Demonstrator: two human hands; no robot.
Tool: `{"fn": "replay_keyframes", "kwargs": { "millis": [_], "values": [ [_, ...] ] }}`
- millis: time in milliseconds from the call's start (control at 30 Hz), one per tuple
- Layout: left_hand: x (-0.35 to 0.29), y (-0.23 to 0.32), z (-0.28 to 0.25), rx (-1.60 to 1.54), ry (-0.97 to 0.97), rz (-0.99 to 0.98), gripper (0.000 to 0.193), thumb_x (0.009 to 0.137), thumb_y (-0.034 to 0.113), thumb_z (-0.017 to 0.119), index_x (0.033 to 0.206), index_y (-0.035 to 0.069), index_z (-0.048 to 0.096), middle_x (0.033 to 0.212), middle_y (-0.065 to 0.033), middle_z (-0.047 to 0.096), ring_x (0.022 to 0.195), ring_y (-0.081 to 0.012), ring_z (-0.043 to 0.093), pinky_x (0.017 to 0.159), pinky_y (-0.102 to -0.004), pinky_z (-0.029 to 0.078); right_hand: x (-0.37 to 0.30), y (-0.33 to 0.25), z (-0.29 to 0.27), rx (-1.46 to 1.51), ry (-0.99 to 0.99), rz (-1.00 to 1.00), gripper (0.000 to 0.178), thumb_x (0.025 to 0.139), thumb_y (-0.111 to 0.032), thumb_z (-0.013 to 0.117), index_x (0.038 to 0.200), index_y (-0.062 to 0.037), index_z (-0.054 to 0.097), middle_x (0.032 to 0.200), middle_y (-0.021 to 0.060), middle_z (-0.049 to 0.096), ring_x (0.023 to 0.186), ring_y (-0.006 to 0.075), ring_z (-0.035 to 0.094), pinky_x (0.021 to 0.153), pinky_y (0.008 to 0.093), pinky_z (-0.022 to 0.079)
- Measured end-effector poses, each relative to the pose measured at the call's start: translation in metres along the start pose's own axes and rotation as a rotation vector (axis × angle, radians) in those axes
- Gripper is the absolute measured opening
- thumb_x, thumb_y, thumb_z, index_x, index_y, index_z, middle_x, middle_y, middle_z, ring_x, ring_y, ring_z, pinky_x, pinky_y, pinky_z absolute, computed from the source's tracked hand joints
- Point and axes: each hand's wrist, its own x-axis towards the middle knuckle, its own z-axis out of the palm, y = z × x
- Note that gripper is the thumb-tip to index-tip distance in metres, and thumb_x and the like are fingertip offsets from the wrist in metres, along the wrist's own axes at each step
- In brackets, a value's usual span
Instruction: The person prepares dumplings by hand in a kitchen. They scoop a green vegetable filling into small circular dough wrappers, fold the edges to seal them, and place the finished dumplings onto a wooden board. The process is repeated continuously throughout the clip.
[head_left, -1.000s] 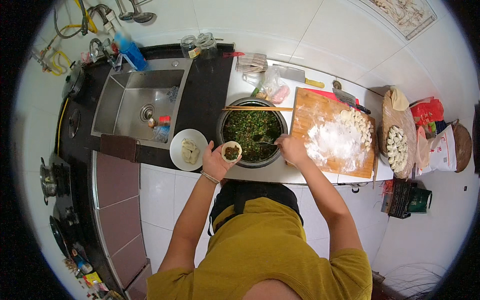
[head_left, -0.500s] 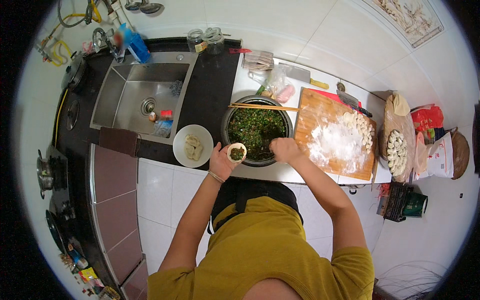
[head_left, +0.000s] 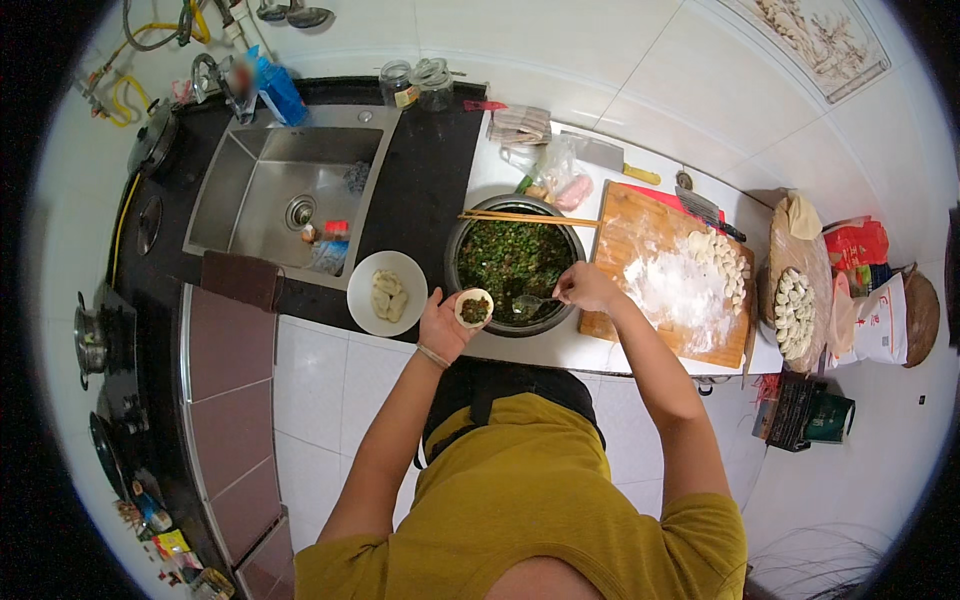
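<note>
Head view. The left hand was half curled, palm up, with a round dough wrapper held at its fingers; the wrapper lay open, flat side up, a dark green dab of filling at its middle. Thumb stood along the wrapper's left side. A thin band circled the wrist.

The right hand was closed in a pinch about the handle end of a metal spoon. The spoon pointed leftward from the fingertips, its bowl end at the chopped filling, near the lower right rim of a dark pot; depth in the mix could not be told. The wrapper sat just beside the pot's lower left rim, left of the spoon and apart from it.

Chopsticks lay across the pot. Left of the left hand: a white bowl holding shaped dumplings. Right of the pot: a wooden board, floured, with small dough pieces.
</note>
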Motion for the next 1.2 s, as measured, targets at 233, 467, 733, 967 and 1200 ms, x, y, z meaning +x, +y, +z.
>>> {"fn": "replay_keyframes", "kwargs": {
  "millis": [233,467,733,967,1200],
  "values": [
    [0.0,0.003,0.006,-0.021,-0.046,-0.001,0.068,0.093,0.053,0.031,0.127,-0.005,0.041,0.131,-0.02,0.043,0.123,-0.0343,0.04,0.104,-0.0513,0.031,-0.016,0.003,-0.016,0.443,0.016,0.031,0.014,0.075,0.003,0.058,0.085,0.0015,0.068,0.068,0.0046,0.064,0.066,0.0116,0.059,0.064,0.0249,0.048],
    [-0.003,0.001,0.033,-0.103,-0.097,-0.04,0.067,0.093,0.05,0.032,0.124,-0.007,0.043,0.128,-0.0213,0.046,0.121,-0.0342,0.043,0.103,-0.0508,0.032,-0.051,-0.012,0.016,0.511,0.38,-0.143,0.014,0.079,-0.005,0.065,0.092,-0.0053,0.069,0.081,0.0077,0.065,0.068,0.0159,0.058,0.064,0.028,0.046],
    [0.002,-0.009,0.072,-0.192,-0.223,-0.124,0.068,0.093,0.049,0.031,0.129,-0.009,0.036,0.132,-0.022,0.042,0.124,-0.035,0.039,0.106,-0.0519,0.027,-0.089,-0.048,0.015,0.448,0.534,-0.261,0.016,0.08,0.002,0.059,0.094,-0.0012,0.066,0.08,0.0105,0.059,0.071,0.0227,0.057,0.067,0.0291,0.045],
    [0.002,-0.017,0.091,-0.152,-0.297,-0.135,0.067,0.093,0.049,0.031,0.128,-0.009,0.037,0.13,-0.021,0.044,0.122,-0.0334,0.042,0.105,-0.0514,0.028,-0.096,-0.034,0.019,0.237,0.675,-0.389,0.019,0.077,0.005,0.059,0.093,-0.002,0.067,0.081,0.0091,0.059,0.075,0.0233,0.059,0.063,0.0313,0.047],
    [0.0,-0.022,0.096,-0.175,-0.286,-0.128,0.071,0.093,0.051,0.029,0.131,-0.009,0.033,0.131,-0.0225,0.043,0.123,-0.0338,0.041,0.105,-0.0503,0.029,-0.095,-0.023,0.024,-0.036,0.796,-0.567,0.026,0.071,0.006,0.06,0.094,-0.0042,0.067,0.083,0.0087,0.059,0.077,0.0254,0.059,0.065,0.0344,0.049]
  ]
}}
